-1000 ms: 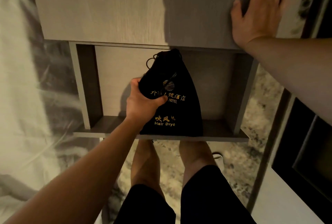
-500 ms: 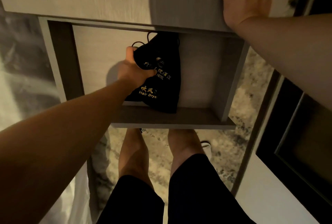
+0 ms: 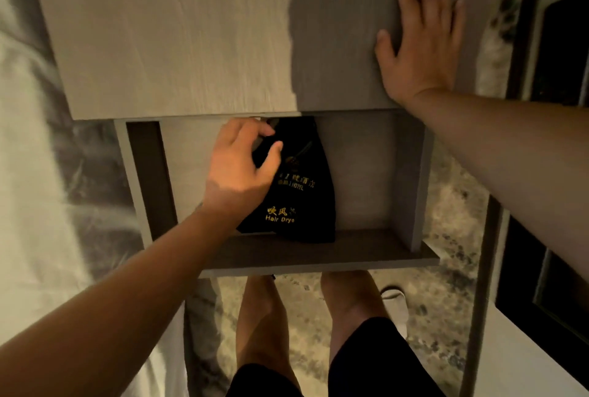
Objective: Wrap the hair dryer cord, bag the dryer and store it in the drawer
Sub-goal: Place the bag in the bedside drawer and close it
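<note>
Bag lies lengthwise front-to-back in the open drawer, just right of the left hand, whose loose fingers hover without gripping, while the right hand presses flat on top.

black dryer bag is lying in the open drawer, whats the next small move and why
Probably draw the left hand back out of the drawer, then push it shut. The black dryer bag lies flat on the drawer floor, and the left hand's fingers are spread over it rather than gripping it, so the bag looks placed. The right hand rests flat on the cabinet top, bracing.
</note>
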`<state>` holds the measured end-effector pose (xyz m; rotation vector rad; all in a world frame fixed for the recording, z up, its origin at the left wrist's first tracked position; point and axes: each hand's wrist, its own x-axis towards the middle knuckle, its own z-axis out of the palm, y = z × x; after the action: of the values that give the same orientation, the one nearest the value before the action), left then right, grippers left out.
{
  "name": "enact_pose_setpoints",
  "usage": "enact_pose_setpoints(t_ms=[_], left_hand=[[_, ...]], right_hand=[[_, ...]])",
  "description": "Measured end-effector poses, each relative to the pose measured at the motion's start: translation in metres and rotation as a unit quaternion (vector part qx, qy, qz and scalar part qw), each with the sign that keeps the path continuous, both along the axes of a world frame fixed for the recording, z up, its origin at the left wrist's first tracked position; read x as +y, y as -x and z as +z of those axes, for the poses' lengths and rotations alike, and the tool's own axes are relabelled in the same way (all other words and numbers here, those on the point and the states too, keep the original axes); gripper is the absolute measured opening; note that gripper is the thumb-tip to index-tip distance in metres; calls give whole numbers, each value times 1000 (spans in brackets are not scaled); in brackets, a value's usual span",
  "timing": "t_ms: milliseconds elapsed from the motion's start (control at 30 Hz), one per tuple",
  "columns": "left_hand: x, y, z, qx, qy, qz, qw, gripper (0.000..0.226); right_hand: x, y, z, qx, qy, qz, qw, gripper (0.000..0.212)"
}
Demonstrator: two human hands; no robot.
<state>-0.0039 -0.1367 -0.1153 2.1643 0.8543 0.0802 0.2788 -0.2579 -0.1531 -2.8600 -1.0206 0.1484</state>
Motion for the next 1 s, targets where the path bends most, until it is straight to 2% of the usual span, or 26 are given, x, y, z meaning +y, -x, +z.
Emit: enact_pose_setpoints(t_ms=[100, 300, 367, 433, 500, 567, 600, 700, 733, 833, 933, 1000], left_hand=[[27, -36, 11, -65, -65, -59, 994, 17], [77, -107, -11, 2, -180, -125, 976, 48], [82, -120, -27, 57, -211, -117, 969, 57], [81, -124, -41, 93, -253, -117, 956, 60], [80, -123, -53, 96, -280, -116, 948, 60], [81, -124, -58, 85, -282, -105, 950, 58], [81, -124, -59, 84, -286, -100, 949, 58], [82, -123, -62, 85, -306, -99, 943, 58], [82, -123, -62, 84, -308, -101, 942, 58], [81, -123, -61, 91, -313, -97, 940, 59], [81, -124, -59, 103, -308, -89, 942, 61], [81, -124, -58, 109, -311, -93, 940, 64]], right_hand=[[-20, 18, 5, 60, -34, -9, 998, 59], [-121, 108, 25, 171, 20, -8, 985, 67], [-156, 142, 29, 209, 38, -86, 973, 76], [-191, 175, 32, 239, 78, -207, 946, 86], [-220, 205, 33, 276, 97, -346, 892, 95], [-236, 227, 29, 322, 69, -499, 802, 102], [-237, 233, 26, 353, 34, -566, 744, 101], [-228, 239, 17, 423, -189, -707, 534, 83], [-226, 239, 13, 417, -230, -728, 493, 79], [-224, 242, 4, 388, -242, -772, 442, 76], [-220, 241, 1, 413, -227, -776, 420, 37], [-215, 237, 1, 415, -233, -771, 423, 26]])
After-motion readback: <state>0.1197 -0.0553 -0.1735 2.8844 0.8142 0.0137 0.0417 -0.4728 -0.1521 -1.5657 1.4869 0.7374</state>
